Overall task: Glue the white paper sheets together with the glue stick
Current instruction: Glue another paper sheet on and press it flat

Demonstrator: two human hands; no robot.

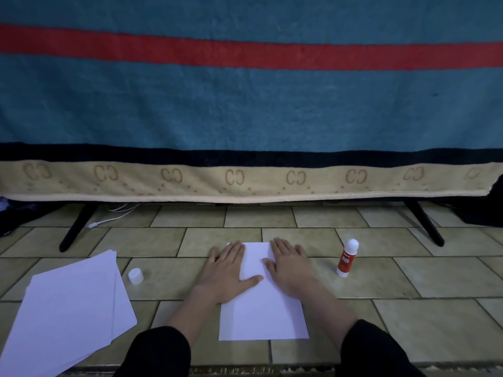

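A white paper sheet [262,314] lies flat on the tiled floor in front of me. My left hand [227,270] rests palm down on its upper left part, fingers spread, thumb stretched across the paper. My right hand [290,265] presses flat on the upper right part. Neither hand holds anything. The glue stick [347,258], red with a white tip and no cap on, stands upright to the right of the sheet. Its white cap [135,276] sits on the floor to the left. A stack of white sheets [68,308] lies at the lower left.
A blue towel with a red stripe and a beige border [250,180] hangs across the back over a stand with black legs [76,227] [424,224]. A white cable [109,217] lies under it. Dark cloth sits at the far left and right.
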